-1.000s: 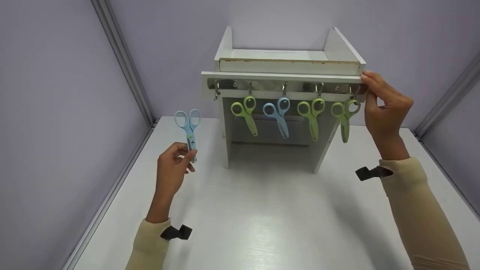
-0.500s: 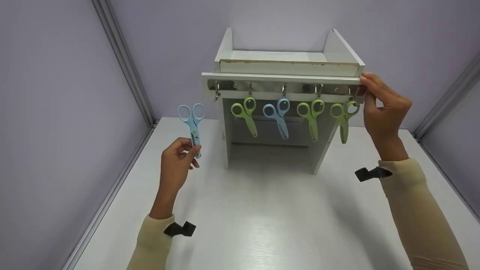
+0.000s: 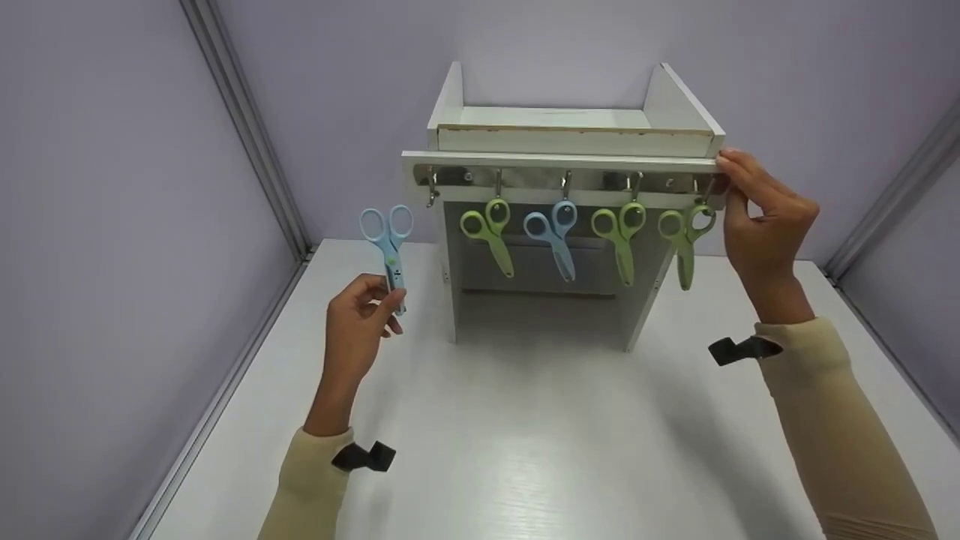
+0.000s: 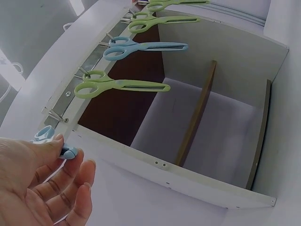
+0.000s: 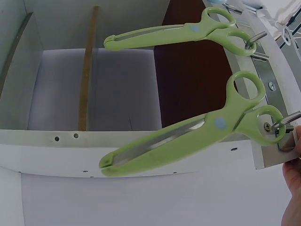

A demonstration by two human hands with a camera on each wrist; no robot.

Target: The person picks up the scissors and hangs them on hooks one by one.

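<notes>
Near the rack's free left hook (image 3: 432, 186), the left hand (image 3: 358, 326) pinches blue scissors (image 3: 388, 241) by the blades, right hand (image 3: 761, 217) gripping the rack (image 3: 562, 159); hanging likely needs a ring raised over that hook.

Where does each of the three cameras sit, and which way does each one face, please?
Head: above, facing forward and down at the white shelf; shows both sleeved arms, left hand pinching the blue scissors, right hand on the hook rail's end.
Left wrist: below the rail, looking along the hanging scissors; shows left-hand fingers.
Right wrist: by the rail's right end, facing into the shelf; shows fingertips.
Shared: the end green scissors.
</notes>
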